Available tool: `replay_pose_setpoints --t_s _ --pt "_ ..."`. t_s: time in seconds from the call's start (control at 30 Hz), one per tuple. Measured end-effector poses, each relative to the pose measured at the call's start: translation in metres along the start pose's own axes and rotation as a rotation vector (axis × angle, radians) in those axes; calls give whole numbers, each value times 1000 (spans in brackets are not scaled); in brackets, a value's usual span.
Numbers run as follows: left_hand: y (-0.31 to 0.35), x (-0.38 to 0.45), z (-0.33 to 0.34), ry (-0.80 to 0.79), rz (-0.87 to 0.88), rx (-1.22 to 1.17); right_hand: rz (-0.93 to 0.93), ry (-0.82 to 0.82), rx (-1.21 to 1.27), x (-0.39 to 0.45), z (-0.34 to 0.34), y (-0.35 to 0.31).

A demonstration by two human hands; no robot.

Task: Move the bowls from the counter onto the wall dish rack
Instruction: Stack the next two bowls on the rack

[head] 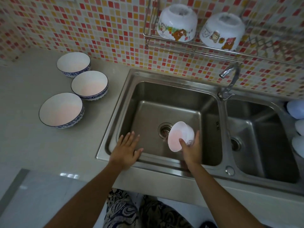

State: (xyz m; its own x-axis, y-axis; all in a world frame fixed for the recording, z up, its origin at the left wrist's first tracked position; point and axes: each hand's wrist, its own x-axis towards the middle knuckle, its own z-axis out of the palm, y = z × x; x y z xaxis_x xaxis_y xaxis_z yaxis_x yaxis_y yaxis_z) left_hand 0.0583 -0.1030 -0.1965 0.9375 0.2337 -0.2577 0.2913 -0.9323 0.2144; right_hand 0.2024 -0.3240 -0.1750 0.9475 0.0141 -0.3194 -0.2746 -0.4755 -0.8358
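Note:
My right hand (191, 152) grips a small white bowl (178, 134), tilted on its side over the left sink basin, thumb inside the rim. My left hand (126, 149) is flat and open, fingers spread, above the sink's front left corner, holding nothing. Three white bowls with blue patterned rims stand upright on the grey counter: a far one (73, 63), a middle one (89, 83) and a near, larger one (60, 110). On the wire wall dish rack (194, 46) at top right, two white cartoon-print bowls rest upside down, one on the left (176, 24) and one on the right (222, 31).
A steel double sink (148, 76) fills the centre and right, with a tap (229, 71) between the basins under the rack. Pale rounded objects (296, 109) sit at the far right edge. Mosaic tile wall behind. The counter (24, 137) extends left.

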Motion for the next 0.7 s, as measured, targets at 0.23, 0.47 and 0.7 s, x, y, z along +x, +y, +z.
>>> replay_pose_setpoints --t_s 0.23,0.47,0.7 --pt "-1 0 2 34 35 -17 -17 54 -270 0 0 5" --pt "-1 -1 1 58 72 0 -108 69 -294 -1 4 11" --pt "-1 -2 2 55 63 -8 -280 5 -389 -5 12 13"
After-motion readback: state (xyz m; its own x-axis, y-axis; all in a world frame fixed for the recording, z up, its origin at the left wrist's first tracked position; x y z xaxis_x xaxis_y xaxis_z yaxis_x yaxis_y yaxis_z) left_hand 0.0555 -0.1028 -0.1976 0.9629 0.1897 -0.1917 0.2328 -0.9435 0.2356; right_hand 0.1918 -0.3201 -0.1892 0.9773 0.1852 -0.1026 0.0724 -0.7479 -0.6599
